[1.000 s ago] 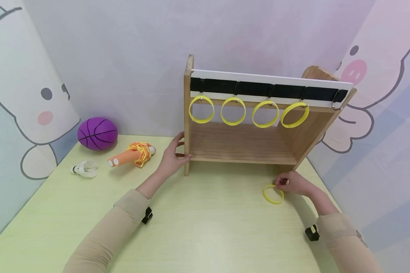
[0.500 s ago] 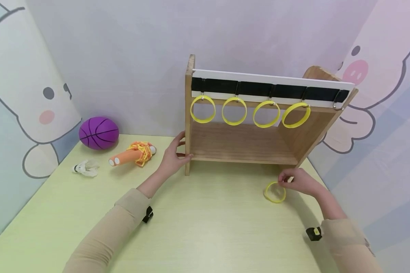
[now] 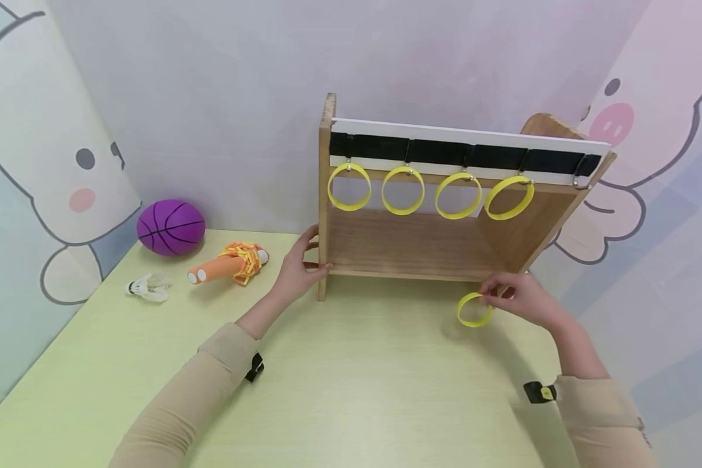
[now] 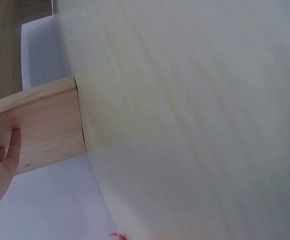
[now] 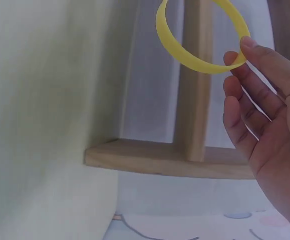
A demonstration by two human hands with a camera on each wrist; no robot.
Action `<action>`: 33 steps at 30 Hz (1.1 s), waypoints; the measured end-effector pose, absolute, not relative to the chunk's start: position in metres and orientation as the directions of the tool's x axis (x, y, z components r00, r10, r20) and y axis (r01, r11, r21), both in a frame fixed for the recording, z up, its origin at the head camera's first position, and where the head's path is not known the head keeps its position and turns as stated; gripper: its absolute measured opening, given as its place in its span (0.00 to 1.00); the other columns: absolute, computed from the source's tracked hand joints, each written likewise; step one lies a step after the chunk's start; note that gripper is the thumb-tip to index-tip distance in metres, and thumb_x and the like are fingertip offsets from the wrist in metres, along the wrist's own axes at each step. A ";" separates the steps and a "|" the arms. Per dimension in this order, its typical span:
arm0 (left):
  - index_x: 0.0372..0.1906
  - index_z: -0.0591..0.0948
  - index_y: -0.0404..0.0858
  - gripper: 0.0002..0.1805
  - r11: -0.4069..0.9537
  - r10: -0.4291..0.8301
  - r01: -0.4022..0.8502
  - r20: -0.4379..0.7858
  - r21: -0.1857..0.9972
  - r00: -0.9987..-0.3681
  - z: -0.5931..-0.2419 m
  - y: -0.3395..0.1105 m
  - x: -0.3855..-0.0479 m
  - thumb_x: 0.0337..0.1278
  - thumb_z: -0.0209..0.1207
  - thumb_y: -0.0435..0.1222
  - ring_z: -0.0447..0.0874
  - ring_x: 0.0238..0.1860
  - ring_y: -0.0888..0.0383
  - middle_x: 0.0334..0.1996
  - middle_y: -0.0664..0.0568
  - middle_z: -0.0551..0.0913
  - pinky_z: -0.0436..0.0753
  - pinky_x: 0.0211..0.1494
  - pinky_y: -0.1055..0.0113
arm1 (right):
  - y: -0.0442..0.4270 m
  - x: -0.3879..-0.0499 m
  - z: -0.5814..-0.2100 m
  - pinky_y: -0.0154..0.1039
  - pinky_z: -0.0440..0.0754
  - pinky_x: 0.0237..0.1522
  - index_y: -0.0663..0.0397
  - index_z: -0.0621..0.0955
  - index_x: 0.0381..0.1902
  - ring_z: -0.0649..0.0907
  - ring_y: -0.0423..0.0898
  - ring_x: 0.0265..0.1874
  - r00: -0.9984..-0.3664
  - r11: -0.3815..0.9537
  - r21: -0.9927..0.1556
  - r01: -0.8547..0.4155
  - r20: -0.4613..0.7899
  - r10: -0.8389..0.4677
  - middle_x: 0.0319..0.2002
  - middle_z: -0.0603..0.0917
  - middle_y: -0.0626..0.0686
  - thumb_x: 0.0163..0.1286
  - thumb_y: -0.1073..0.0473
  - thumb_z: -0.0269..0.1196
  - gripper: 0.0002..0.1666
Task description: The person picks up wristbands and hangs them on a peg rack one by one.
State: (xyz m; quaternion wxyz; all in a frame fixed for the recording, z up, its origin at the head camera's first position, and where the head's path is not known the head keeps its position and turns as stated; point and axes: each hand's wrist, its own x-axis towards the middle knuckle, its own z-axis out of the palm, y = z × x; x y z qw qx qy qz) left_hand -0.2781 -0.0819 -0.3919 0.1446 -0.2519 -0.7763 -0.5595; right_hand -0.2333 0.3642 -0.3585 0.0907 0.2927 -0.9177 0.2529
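Note:
A wooden rack [image 3: 415, 244] has a white board with a black band [image 3: 439, 153] across its top front. Several yellow rings [image 3: 402, 211] hang from the hooks along it, and the rightmost hook [image 3: 579, 182] bears no ring. My left hand [image 3: 295, 273] rests on the rack's left side panel, fingertips pressing its outer face and thumb at the front edge; the left wrist view shows the fingers [image 4: 16, 142] extended. Low at the rack's right front, my right hand [image 3: 526, 300] pinches another yellow ring [image 3: 472, 324] between thumb and fingertips, lifted off the table.
A purple ball [image 3: 171, 227] sits at the table's back left. Near it lie a shuttlecock [image 3: 149, 286] and an orange tubular object [image 3: 216, 270] with a yellow-orange wrapping. Printed walls [image 3: 667, 273] stand behind and at both sides of the table [image 3: 374, 377].
My right hand has picked the yellow ring up from the table and moved it upward, toward the rack. The left hand stays at the side panel.

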 end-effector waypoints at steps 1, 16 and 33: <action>0.72 0.55 0.35 0.45 0.246 0.229 0.552 0.506 0.797 -0.832 -0.392 -0.082 -0.278 0.49 0.64 0.24 0.68 0.61 0.38 0.68 0.38 0.61 0.84 0.47 0.48 | 0.363 -0.232 -0.354 0.30 0.79 0.26 0.51 0.83 0.31 0.77 0.34 0.25 -0.808 0.698 -0.408 -0.588 0.322 -0.493 0.27 0.82 0.40 0.54 0.68 0.70 0.09; 0.72 0.55 0.34 0.44 0.236 0.222 0.550 0.506 0.801 -0.833 -0.390 -0.081 -0.277 0.48 0.63 0.23 0.68 0.61 0.37 0.68 0.37 0.60 0.83 0.47 0.44 | 0.356 -0.219 -0.308 0.20 0.78 0.28 0.58 0.83 0.33 0.77 0.33 0.26 -0.669 0.569 -0.381 -0.728 0.575 -0.471 0.29 0.83 0.46 0.41 0.83 0.69 0.22; 0.72 0.55 0.34 0.44 0.245 0.224 0.552 0.507 0.797 -0.832 -0.391 -0.081 -0.276 0.49 0.63 0.23 0.68 0.61 0.37 0.68 0.37 0.61 0.83 0.47 0.44 | 0.353 -0.196 -0.248 0.24 0.83 0.33 0.89 0.76 0.33 0.83 0.43 0.29 -0.573 0.125 -0.562 -0.818 0.816 -0.076 0.34 0.86 0.55 0.53 0.85 0.60 0.08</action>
